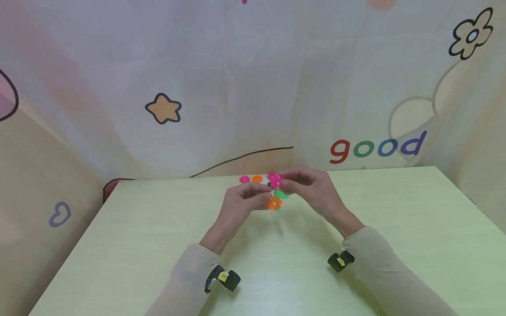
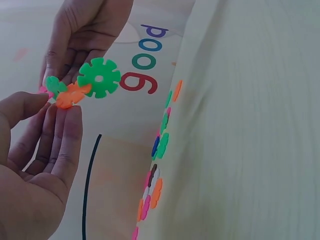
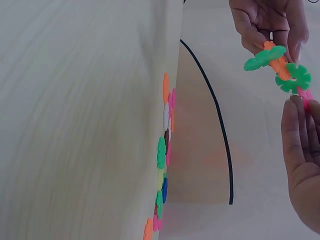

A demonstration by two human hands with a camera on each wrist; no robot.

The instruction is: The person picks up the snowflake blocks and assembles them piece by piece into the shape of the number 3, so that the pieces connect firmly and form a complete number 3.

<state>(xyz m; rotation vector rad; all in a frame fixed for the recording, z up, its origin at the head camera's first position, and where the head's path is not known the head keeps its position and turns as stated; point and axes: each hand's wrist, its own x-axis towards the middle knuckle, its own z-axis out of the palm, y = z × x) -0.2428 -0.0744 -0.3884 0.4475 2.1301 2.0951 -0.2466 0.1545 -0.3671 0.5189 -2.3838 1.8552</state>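
Observation:
Both hands are raised over the far part of the table, close together, around a small cluster of notched plastic snowflake discs. My left hand (image 1: 242, 201) pinches the orange snowflake disc (image 1: 274, 203) between thumb and fingers. One green disc (image 2: 99, 78) sticks out from the orange one, and another green disc (image 3: 293, 78) sits between the orange and pink ones. The pink snowflake disc (image 1: 275, 181) is pinched in the fingertips of my right hand (image 1: 314, 188). Fingers partly hide the pink disc in the wrist views.
Loose discs in several colours lie along the table's back, behind the hands, among them a pink one (image 1: 244, 179) and an orange one (image 1: 257, 179). A printed cloth (image 1: 245, 87) hangs behind the pale table (image 1: 158, 245).

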